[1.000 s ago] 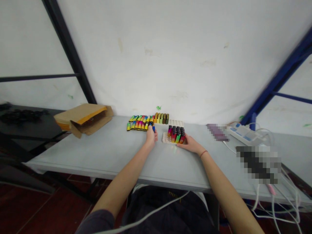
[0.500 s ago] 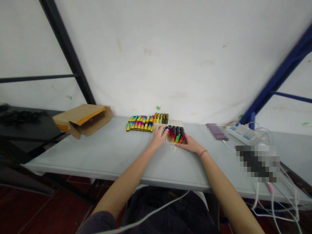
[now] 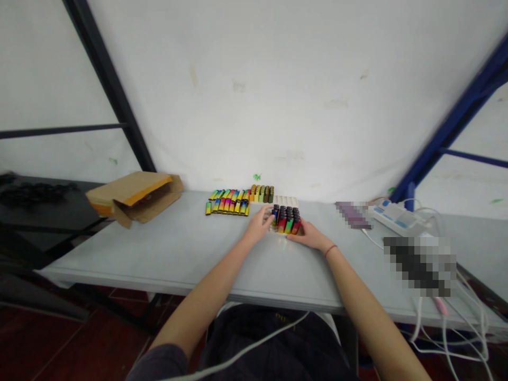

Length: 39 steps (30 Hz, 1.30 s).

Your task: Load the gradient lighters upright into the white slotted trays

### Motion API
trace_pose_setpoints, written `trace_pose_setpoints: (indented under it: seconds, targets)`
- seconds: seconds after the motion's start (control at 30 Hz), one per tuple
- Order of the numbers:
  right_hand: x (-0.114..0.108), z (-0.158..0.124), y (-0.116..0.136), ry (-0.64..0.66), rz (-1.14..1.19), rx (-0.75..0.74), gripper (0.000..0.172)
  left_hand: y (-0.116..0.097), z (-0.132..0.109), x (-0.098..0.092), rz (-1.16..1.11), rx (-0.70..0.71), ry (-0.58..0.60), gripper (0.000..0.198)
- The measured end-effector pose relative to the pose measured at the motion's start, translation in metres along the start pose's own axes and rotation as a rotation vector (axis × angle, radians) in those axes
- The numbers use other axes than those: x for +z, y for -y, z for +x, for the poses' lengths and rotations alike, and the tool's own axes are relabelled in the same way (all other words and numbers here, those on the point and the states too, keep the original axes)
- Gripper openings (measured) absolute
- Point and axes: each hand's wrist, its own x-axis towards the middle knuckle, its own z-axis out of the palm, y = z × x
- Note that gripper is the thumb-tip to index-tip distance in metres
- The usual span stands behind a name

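Note:
A white tray [image 3: 273, 230] holds rows of small colourful sticks with black tops, which look like lighters [image 3: 289, 219], standing upright. My left hand [image 3: 259, 223] is at the tray's left end, thumb and fingers closed around a blue-and-yellow lighter [image 3: 274, 217] that stands in the leftmost filled row. My right hand [image 3: 311, 235] grips the tray's right end, thumb along the front edge and fingers at the side. Part of the tray is hidden behind my left fingers.
Several colourful lighters [image 3: 228, 205] lie in two rows to the left. Behind stand yellow and green pieces with gold-brown tops [image 3: 262, 193], beside a white slotted tray [image 3: 286, 201]. An open cardboard box [image 3: 133, 196] is at left; a phone [image 3: 353, 215], power strip [image 3: 392, 217] and cables lie right.
The lighter tilted in my left fingers now stands upright among the others in the tray. My left hand has shifted slightly; my right hand has stayed on the tray.

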Motion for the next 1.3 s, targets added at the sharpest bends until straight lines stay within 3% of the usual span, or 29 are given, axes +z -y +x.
trace_pose_setpoints:
  seconds: [0.1, 0.2, 0.33, 0.4, 0.47, 0.57, 0.87, 1.03, 1.1, 1.17, 1.3]
  targets:
    - [0.0, 0.0, -0.001, -0.006, -0.006, 0.007, 0.065, 0.001, 0.005, -0.006, 0.167, 0.114, -0.011, 0.027]
    - [0.001, 0.0, -0.001, -0.007, -0.013, 0.012, 0.064, -0.001, 0.02, -0.033, 0.388, 0.156, -0.173, 0.026]
    - [0.002, 0.0, -0.002, -0.016, -0.027, 0.014, 0.066, 0.004, 0.032, -0.099, 0.744, -0.16, -0.504, 0.04]
    - [0.002, 0.0, -0.002, -0.018, -0.034, 0.009, 0.066, 0.014, 0.029, -0.13, 0.882, -0.363, -0.584, 0.044]
    - [0.002, -0.001, -0.002, -0.013, -0.041, 0.012, 0.065, 0.025, 0.022, -0.152, 0.961, -0.503, -0.499, 0.045]
    - [0.002, -0.001, -0.002, -0.024, -0.056, 0.015, 0.065, 0.038, 0.014, -0.167, 1.044, -0.539, -0.383, 0.045]
    - [0.001, -0.002, -0.004, -0.023, -0.059, 0.015, 0.067, 0.041, 0.014, -0.18, 0.998, -0.562, -0.38, 0.04]
    - [0.001, -0.002, -0.002, -0.014, -0.053, 0.019, 0.065, 0.031, 0.023, -0.181, 0.822, -0.53, -0.542, 0.024]
    - [0.0, -0.002, -0.001, -0.015, -0.052, 0.016, 0.064, 0.02, 0.034, -0.167, 0.58, -0.45, -0.59, 0.018]
    - [0.0, -0.001, -0.001, -0.017, -0.051, 0.017, 0.063, 0.007, 0.047, -0.144, 0.281, -0.398, -0.555, 0.013]
    - [0.0, -0.002, 0.002, -0.03, -0.028, 0.013, 0.062, -0.015, 0.064, -0.091, -0.135, -0.445, -0.257, 0.008]
